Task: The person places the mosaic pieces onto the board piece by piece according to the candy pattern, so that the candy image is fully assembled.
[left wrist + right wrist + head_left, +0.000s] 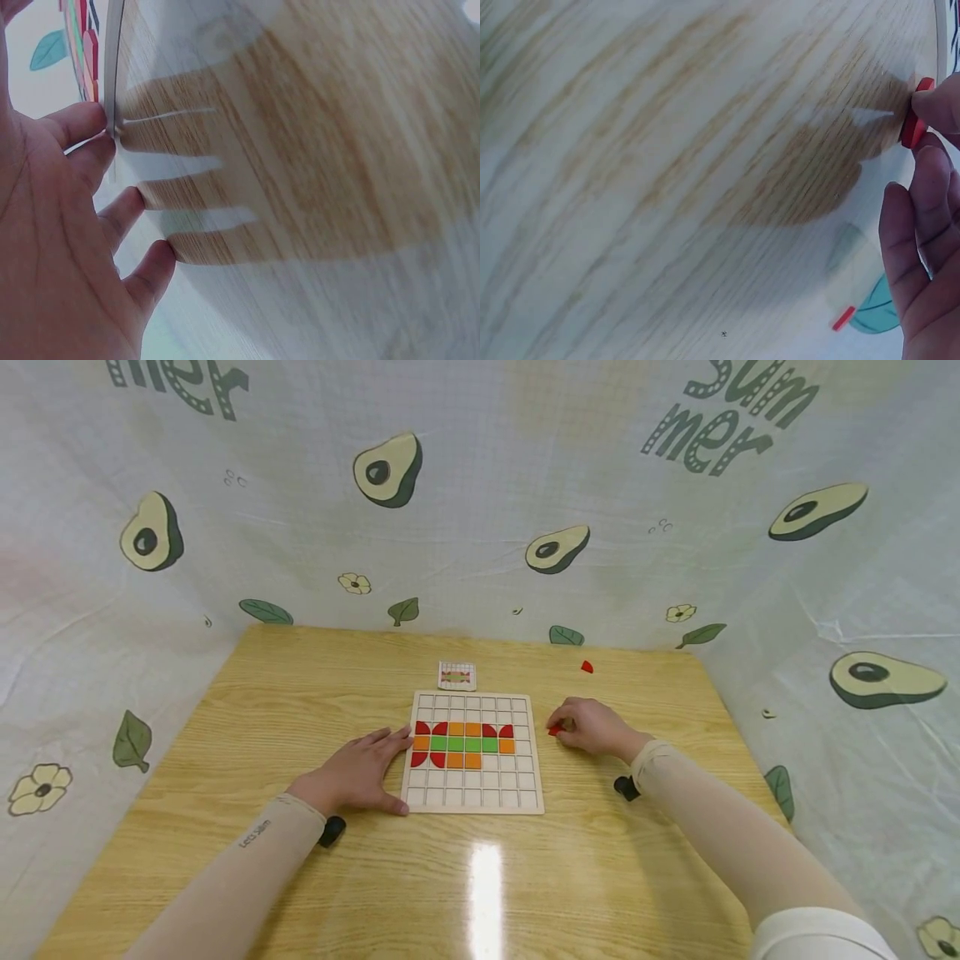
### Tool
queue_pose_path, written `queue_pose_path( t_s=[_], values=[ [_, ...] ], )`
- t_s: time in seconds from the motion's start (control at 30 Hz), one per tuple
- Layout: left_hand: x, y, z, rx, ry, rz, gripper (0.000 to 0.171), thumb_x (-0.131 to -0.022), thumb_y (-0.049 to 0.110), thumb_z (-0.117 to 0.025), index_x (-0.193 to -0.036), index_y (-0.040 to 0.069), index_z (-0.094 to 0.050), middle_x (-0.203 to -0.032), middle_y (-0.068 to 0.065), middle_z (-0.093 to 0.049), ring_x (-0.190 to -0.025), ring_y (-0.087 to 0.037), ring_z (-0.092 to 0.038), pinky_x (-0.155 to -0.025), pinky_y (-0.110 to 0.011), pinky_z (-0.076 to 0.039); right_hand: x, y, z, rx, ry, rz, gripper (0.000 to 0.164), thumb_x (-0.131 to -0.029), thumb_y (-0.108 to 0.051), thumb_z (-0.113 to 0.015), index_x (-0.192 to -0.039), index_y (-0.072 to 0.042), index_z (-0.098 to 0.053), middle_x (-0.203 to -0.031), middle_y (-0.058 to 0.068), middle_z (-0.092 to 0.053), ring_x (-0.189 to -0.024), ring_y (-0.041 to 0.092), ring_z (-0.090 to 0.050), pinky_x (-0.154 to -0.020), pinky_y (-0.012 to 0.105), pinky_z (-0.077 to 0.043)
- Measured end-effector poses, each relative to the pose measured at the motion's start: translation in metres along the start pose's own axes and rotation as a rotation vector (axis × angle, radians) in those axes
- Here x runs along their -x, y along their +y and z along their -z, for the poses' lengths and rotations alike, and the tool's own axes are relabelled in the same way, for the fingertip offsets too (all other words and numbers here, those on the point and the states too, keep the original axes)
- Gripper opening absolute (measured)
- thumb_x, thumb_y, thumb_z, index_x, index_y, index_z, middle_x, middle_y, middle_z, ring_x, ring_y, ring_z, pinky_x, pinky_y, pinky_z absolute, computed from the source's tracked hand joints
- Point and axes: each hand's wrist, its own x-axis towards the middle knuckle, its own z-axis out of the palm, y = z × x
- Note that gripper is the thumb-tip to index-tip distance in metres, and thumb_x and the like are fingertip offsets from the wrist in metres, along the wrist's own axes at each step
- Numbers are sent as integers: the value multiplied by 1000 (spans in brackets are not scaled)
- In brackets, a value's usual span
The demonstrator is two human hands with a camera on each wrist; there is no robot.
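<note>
A pale square grid board (510, 793) lies on the table, with red quarter-circle, orange and green square pieces set in its upper and middle rows. My left hand (362, 774) rests along the board's left edge, fingers spread, fingertips touching the rim; the left wrist view shows the same hand (67, 217) against the board's side. Just right of the board, my right hand (596, 727) pinches a red quarter-circle piece (554, 729) between thumb and finger. In the right wrist view that red piece (917, 112) is seen edge-on, close to the tabletop.
Behind the board lies a small pattern card (457, 676) printed with a coloured grid design. Another red quarter-circle piece (587, 667) lies loose toward the back right of the wooden table (300, 685). A printed cloth (480, 543) hangs at the back and sides.
</note>
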Motion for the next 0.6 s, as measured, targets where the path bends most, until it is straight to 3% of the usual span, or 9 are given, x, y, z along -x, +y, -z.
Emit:
queue_pose_path(
  t_s=[0.37, 0.6],
  values=[
    [-2, -1, -2, -6, -9, 9, 113, -69, 70, -77, -157, 13, -34, -165, -2, -20, -148, -36, -20, -112, -61, -23, 1, 2, 1, 5, -13, 18, 23, -88, -13, -73, -111, -14, -76, -99, -2, -65, -74, 12, -51, -70, 31, -46],
    [-1, -1, -3, 7, 12, -2, 113, -68, 68, -78, -156, 12, -35, -164, -4, -22, -147, -37, -21, -112, -62, -24, 0, 4, 1, -11, 6, 46, 19, -87, -12, -75, -106, -14, -77, -98, -3, -66, -74, 11, -52, -70, 32, -47]
  ],
)
